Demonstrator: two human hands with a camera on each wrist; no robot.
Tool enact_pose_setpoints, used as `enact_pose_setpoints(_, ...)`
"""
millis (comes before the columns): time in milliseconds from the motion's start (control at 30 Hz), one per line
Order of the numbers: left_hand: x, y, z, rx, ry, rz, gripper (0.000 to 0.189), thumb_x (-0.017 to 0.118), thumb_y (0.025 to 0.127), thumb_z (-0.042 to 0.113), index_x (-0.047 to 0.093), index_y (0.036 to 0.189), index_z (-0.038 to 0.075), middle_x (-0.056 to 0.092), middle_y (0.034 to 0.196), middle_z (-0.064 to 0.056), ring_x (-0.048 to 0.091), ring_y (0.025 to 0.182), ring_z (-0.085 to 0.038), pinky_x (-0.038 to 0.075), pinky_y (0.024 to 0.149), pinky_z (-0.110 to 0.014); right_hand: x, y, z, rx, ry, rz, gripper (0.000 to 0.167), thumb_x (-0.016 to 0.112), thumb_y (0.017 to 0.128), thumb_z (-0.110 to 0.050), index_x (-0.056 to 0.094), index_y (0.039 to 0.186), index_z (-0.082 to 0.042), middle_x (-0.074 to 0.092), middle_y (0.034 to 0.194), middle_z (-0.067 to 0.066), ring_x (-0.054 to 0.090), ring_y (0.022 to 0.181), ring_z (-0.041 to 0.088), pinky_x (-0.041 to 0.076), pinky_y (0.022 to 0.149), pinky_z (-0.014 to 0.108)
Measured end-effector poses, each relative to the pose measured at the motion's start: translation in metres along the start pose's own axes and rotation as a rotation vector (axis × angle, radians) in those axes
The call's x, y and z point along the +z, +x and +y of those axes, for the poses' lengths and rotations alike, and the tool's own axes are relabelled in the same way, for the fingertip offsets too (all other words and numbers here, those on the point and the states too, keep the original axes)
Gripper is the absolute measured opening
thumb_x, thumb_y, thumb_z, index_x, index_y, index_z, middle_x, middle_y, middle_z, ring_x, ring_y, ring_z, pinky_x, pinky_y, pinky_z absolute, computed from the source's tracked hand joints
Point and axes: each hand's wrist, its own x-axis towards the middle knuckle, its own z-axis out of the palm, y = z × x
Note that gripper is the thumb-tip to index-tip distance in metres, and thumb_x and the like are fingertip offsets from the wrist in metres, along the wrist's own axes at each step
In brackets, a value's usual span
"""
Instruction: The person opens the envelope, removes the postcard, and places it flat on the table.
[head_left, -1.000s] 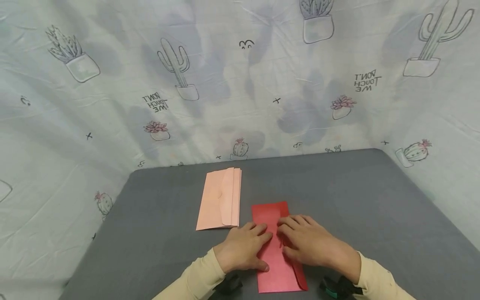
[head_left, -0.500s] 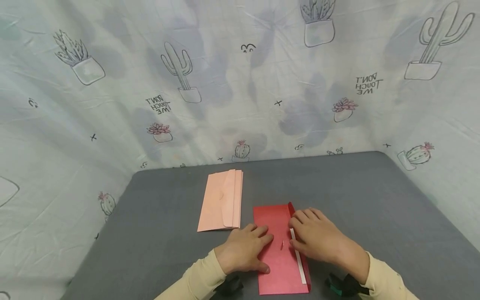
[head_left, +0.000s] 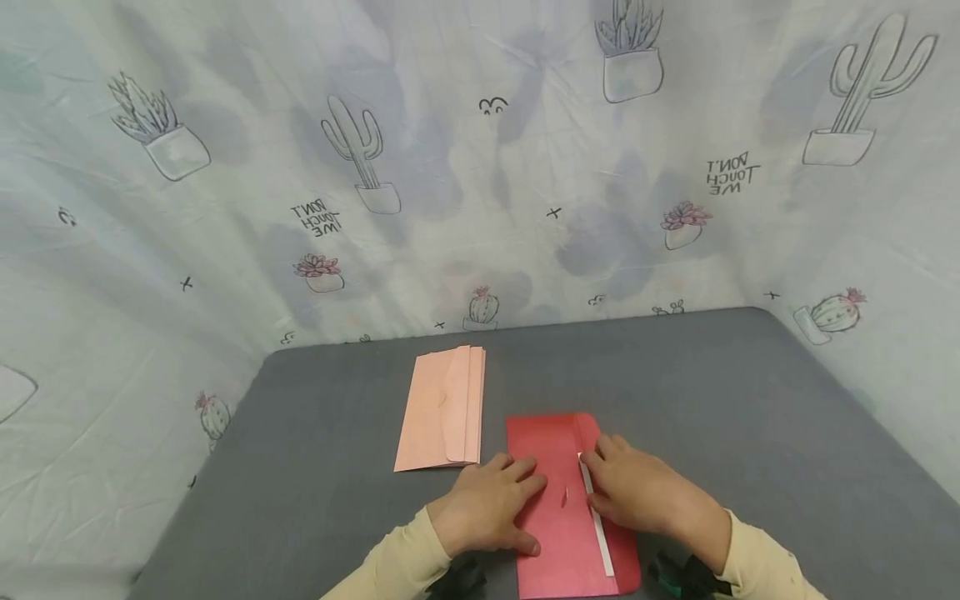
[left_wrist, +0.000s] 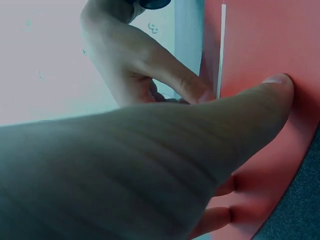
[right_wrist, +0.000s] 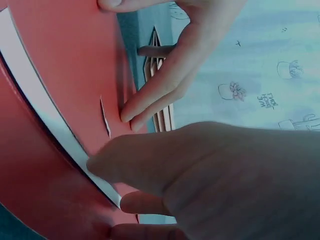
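A red envelope [head_left: 547,558] lies lengthwise in front of me, its long flap [head_left: 626,554] folded out to the right. Along the flap side shows a narrow white strip [head_left: 602,542], and a small slit [right_wrist: 104,116] marks the red panel. My left hand [head_left: 487,508] rests spread on the envelope's left part, thumb toward me. With bent fingers my right hand [head_left: 648,492] touches the right side at the strip; in the right wrist view its thumb [right_wrist: 107,162] lies on the strip, apart from the other fingertips.
A stack of pale pink envelopes [head_left: 438,408] lies beyond my left hand. The grey table [head_left: 675,375] ends at a hanging cloth [head_left: 465,158] printed with cacti, behind and at both sides.
My right hand first moved right, turning the envelope's flap up and over, then came slightly back left. The flap now lies outward and the white strip shows. My left hand has stayed in place.
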Motion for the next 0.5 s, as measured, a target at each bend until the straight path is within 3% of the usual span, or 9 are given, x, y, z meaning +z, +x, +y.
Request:
enact_pose_setpoints(167, 0.002, 0.0, 0.0, -0.002, -0.025, -0.005, 0.075, 0.08, 0.075, 0.063, 0.058, 0.14, 0.034, 0.054, 0.147, 0.01, 0.051, 0.126, -0.014, 0.054, 0.079, -0.038, 0.001, 0.001, 0.008, -0.015, 0.095, -0.019, 0.028, 0.078, 0.084, -0.018, 0.063, 0.107, -0.014, 0.056, 0.1, 0.001, 0.055, 0.091, 0.023, 0.05, 0.067, 0.037)
enact_pose_setpoints(333, 0.0, 0.004, -0.004, 0.008, -0.006, 0.027, 0.075, 0.081, 0.073, 0.065, 0.059, 0.138, 0.034, 0.056, 0.144, 0.01, 0.051, 0.124, -0.014, 0.054, 0.079, -0.036, -0.005, 0.009, 0.017, 0.049, 0.206, -0.094, 0.042, 0.083, 0.083, -0.021, 0.064, 0.12, -0.012, 0.058, 0.111, 0.005, 0.057, 0.099, 0.023, 0.053, 0.076, 0.04)
enact_pose_setpoints(500, 0.001, -0.001, -0.003, 0.03, 0.023, -0.014, 0.089, 0.08, 0.068, 0.072, 0.054, 0.144, 0.033, 0.051, 0.15, 0.008, 0.05, 0.128, -0.016, 0.053, 0.086, -0.036, -0.005, 0.01, 0.018, 0.113, 0.238, -0.136, 0.051, 0.085, 0.08, -0.028, 0.066, 0.124, -0.01, 0.058, 0.111, 0.004, 0.057, 0.098, 0.02, 0.052, 0.077, 0.04)
